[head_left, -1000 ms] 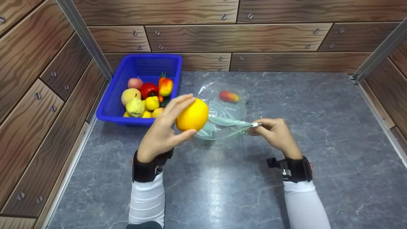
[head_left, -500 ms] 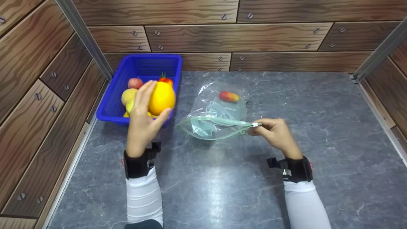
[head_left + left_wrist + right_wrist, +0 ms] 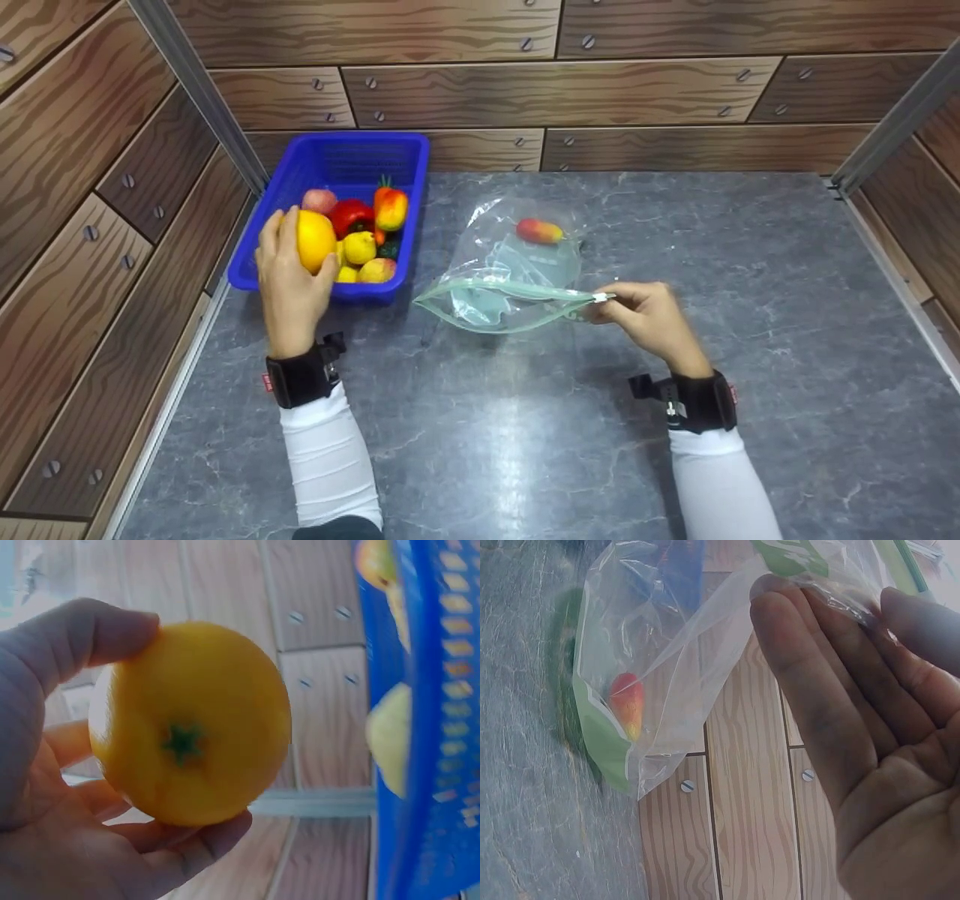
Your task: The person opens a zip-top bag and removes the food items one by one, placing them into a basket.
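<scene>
My left hand (image 3: pixel 291 289) grips an orange (image 3: pixel 316 241) over the front left of the blue basket (image 3: pixel 416 161). In the left wrist view, thumb and fingers curve round the orange (image 3: pixel 199 720), its green star-shaped stem mark facing the camera. At the middle of the table, a clear zip bag (image 3: pixel 480 251) has its mouth spread toward me. My right hand (image 3: pixel 649 319) pinches the right end of that mouth, by the white slider (image 3: pixel 602 298). A red and yellow mango (image 3: pixel 538 231) lies inside the bag; the right wrist view shows the mango (image 3: pixel 627 705) through the plastic.
Inside the basket lie a red pepper (image 3: pixel 351 217), a pink fruit (image 3: pixel 319 200), a red-yellow fruit (image 3: pixel 391 210), a yellow lemon (image 3: pixel 360 247) and several others. Wood-patterned walls (image 3: pixel 480 97) enclose the grey marbled table (image 3: pixel 712 247).
My left hand has carried the orange leftward from beside the bag's mouth to the basket's left part. My right hand keeps its pinch on the bag in the same place.
</scene>
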The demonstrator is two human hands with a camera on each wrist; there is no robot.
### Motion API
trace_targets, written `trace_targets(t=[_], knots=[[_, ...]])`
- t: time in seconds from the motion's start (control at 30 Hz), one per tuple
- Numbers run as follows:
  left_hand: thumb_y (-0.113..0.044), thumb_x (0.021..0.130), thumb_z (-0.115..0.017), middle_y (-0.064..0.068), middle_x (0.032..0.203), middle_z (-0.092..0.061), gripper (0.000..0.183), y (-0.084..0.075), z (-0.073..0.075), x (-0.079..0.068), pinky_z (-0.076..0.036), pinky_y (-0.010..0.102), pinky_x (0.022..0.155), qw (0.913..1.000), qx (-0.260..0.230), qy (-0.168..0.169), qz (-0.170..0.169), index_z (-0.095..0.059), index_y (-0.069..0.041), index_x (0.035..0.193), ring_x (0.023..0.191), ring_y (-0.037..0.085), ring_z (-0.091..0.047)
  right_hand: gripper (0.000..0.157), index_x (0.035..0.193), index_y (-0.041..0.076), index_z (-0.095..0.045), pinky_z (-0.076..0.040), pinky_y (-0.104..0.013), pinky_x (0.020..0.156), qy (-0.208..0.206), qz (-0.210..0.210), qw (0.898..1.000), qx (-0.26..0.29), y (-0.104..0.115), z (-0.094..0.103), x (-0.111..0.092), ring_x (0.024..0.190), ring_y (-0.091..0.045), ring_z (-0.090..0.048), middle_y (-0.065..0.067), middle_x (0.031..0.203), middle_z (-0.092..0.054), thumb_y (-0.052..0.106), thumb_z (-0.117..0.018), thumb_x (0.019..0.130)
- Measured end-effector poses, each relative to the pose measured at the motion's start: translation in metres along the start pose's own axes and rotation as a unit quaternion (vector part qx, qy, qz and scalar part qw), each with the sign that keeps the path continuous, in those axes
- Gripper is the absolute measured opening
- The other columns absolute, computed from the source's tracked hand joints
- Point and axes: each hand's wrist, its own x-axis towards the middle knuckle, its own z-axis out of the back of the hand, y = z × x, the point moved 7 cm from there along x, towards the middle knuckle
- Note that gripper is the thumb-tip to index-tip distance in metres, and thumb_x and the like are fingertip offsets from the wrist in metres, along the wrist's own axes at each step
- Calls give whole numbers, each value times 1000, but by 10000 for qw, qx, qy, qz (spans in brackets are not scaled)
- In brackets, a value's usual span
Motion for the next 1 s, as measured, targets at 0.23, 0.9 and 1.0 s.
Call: trace_targets(t=[0.23, 0.9, 1.0], knots=[[-3, 88, -74, 24, 160, -35, 73, 32, -3, 1, -33, 58, 117, 9966, 420, 165, 687, -45, -2, 154, 139, 48, -37, 11, 96, -12, -74, -63, -30, 71, 46, -4, 10000, 44, -1, -1, -1, 74, -11, -75, -24, 86, -75, -14, -64, 92], [-4, 91, -73, 19, 164, -33, 67, 63, 4, 3, -22, 51, 123, 9826, 838, -1029, 1300, -49, -6, 153, 146, 43, -31, 10, 99, -15, -73, -63, -30, 73, 80, -57, 9996, 268, 1, -4, -1, 76, -10, -75, -29, 88, -74, -12, -65, 93], [-1, 88, -74, 18, 164, -34, 68, 63, 6, 4, -21, 52, 122, 9832, 952, -942, 1241, -51, -7, 152, 146, 43, -31, 11, 99, -14, -74, -63, -30, 73, 61, -101, 9997, 234, 0, -4, -1, 75, -10, -75, -28, 88, -74, -12, -64, 93]])
